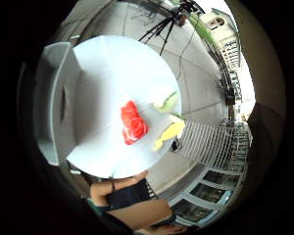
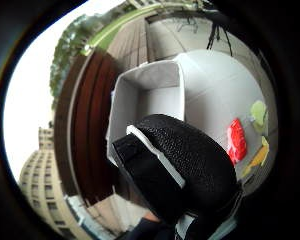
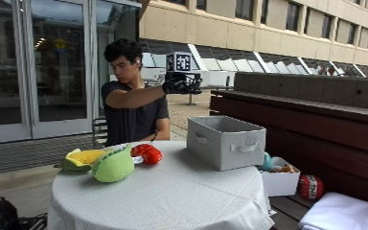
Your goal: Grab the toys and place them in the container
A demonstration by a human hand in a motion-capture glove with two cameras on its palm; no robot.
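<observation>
On the round white-clothed table (image 3: 171,196) lie three soft toys close together: a green one (image 3: 112,165), a yellow one (image 3: 82,159) and a red one (image 3: 147,153). A grey fabric container (image 3: 225,142) with handle slots stands at the table's right side, and it looks empty (image 2: 150,97). My gloved right hand (image 3: 181,86) is raised high in the air above the table, between the toys and the container, and holds nothing. Its fingers hang loosely curled. From the palm I see the red toy (image 1: 132,123), the green toy (image 1: 165,100), the yellow toy (image 1: 170,132) and the container (image 1: 54,103) far below.
A small white box (image 3: 280,179) with odds and ends sits on the wooden bench (image 3: 311,115) right of the table, with a red-and-white object (image 3: 309,187) and a white cloth (image 3: 343,213) beside it. A tripod (image 1: 161,29) stands on the pavement beyond the table.
</observation>
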